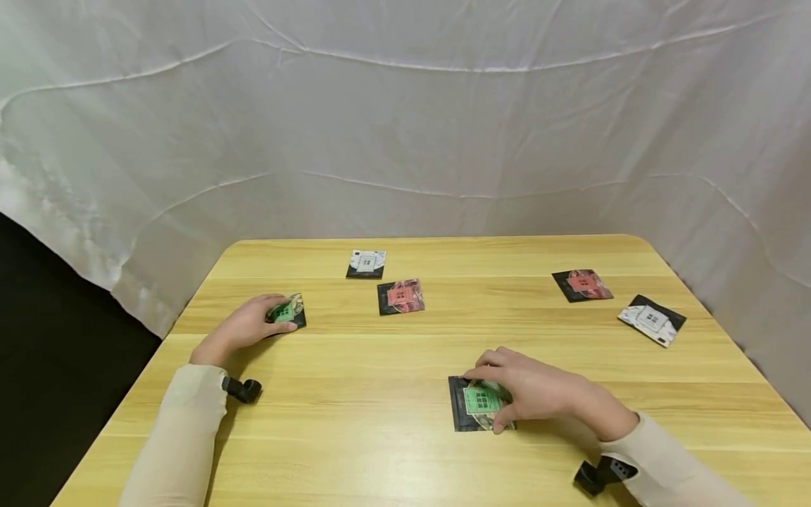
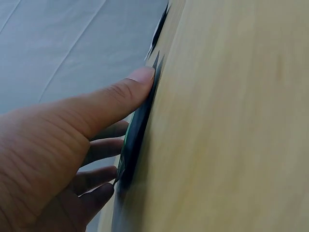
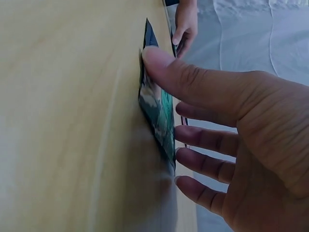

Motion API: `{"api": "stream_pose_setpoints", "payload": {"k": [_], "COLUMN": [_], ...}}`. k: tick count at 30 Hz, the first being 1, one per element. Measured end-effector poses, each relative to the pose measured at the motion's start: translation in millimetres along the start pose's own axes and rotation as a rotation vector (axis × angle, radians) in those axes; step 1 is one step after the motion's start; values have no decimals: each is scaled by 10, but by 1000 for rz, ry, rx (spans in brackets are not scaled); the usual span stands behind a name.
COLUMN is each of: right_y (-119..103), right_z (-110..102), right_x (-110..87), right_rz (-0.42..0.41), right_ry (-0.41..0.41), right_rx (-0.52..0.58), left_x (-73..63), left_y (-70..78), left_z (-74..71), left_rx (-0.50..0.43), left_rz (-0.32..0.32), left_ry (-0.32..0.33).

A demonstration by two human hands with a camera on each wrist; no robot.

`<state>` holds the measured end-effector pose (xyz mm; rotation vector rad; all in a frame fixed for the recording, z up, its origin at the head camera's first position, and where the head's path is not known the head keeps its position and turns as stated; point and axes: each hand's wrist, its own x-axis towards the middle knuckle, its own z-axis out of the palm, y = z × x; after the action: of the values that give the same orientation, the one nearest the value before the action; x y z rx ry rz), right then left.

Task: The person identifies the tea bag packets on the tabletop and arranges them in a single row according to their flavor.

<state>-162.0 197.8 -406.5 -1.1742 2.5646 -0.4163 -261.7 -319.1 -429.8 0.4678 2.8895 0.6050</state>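
At the table's left side my left hand pinches a flat black sachet with a green label by its edges. In the left wrist view the thumb presses one edge of this sachet, and the other fingers meet the opposite edge. Nearer the front, my right hand grips a second green-labelled sachet across its right part. The right wrist view shows that sachet bowed between thumb and fingers, tilted against the wooden surface. My palm and fingers hide part of each sachet.
Behind the left hand lie a white-and-black sachet and a red-labelled sachet. Toward the right are another red-labelled sachet and another white-and-black one. A pale curtain hangs behind the wooden table.
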Motion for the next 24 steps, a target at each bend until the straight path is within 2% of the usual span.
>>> {"api": "stream_pose_setpoints", "payload": {"k": [5, 15, 20, 24], "right_y": [11, 102, 134, 156], "right_z": [-23, -31, -47, -68], "right_x": [-16, -51, -56, -46], "right_rz": [5, -92, -101, -105], "right_ry": [4, 64, 80, 103], "right_rx": [-3, -53, -67, -72], "left_x": [-9, 15, 31, 35], "left_y": [51, 110, 155, 206], "left_z": [1, 17, 46, 51], "left_rx": [-7, -2, 5, 1], "left_rz": [13, 35, 72, 77], "left_ry": [-7, -20, -20, -30]}}
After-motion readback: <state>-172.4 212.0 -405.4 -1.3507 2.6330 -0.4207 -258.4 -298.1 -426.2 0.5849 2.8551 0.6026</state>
